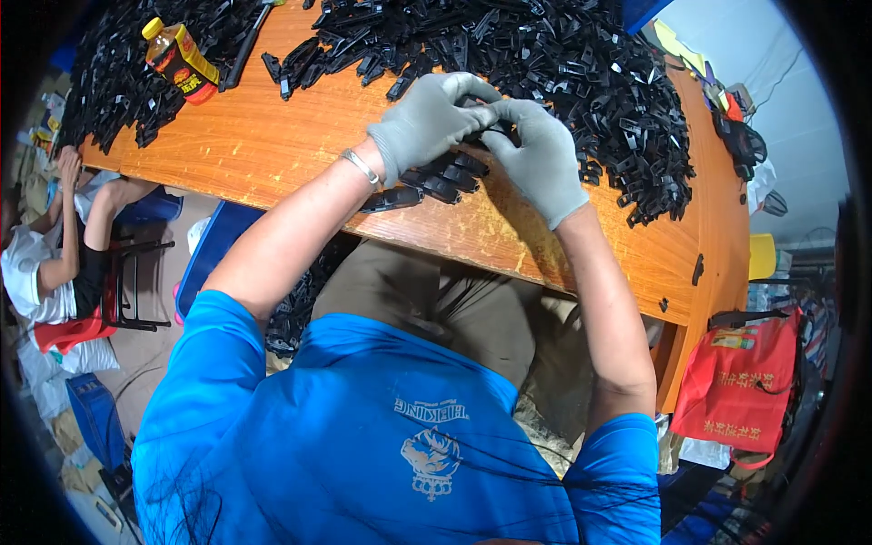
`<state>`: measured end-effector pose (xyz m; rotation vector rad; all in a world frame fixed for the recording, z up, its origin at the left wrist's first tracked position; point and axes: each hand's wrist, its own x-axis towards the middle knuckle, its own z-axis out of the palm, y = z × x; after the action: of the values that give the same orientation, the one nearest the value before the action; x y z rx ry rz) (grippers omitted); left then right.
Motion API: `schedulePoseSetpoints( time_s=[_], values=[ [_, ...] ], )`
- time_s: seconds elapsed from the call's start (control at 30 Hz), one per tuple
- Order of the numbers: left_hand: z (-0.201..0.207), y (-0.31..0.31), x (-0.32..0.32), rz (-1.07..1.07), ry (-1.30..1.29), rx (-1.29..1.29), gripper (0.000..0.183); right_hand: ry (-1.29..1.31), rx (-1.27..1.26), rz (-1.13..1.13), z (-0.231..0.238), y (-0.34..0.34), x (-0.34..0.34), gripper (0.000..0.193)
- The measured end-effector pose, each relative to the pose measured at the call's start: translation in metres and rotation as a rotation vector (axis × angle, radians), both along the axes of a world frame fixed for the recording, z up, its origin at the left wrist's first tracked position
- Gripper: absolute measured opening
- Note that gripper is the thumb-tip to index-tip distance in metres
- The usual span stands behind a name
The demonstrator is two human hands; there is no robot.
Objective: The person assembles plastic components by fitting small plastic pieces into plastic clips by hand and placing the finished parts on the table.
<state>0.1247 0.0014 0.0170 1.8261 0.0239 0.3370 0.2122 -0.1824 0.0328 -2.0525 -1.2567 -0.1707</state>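
Both my hands wear grey gloves and meet above the wooden table (pixel 300 150). My left hand (pixel 436 118) and my right hand (pixel 538 150) are closed with fingertips together around a small black plastic part (pixel 474 136), mostly hidden by the fingers. Just below my left hand, a few black plastic parts (pixel 439 185) lie in a short row near the table's front edge. Beyond my hands spreads a large heap of black plastic parts (pixel 599 77).
A bottle with a yellow cap (pixel 186 64) stands among more black parts at the far left. A red bag (pixel 738 386) hangs by the table's right side. At the left, another person (pixel 54 254) sits at the table. A blue bin (pixel 213 245) is beside my left arm.
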Motion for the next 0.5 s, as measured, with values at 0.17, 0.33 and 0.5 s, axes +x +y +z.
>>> schedulePoseSetpoints(
  time_s=[0.17,0.33,0.5],
  values=[
    [0.000,0.004,-0.005,0.083,0.074,0.348,0.032,-0.079,-0.116,-0.087,-0.011,-0.008,0.011,0.021],
    [-0.026,0.016,-0.009,0.173,-0.064,0.843,0.026,-0.050,-0.138,-0.111,-0.027,-0.008,0.013,0.018],
    [-0.037,0.016,-0.003,0.178,-0.023,0.815,0.017,-0.002,-0.244,-0.109,-0.028,-0.010,0.020,0.017]
  ],
)
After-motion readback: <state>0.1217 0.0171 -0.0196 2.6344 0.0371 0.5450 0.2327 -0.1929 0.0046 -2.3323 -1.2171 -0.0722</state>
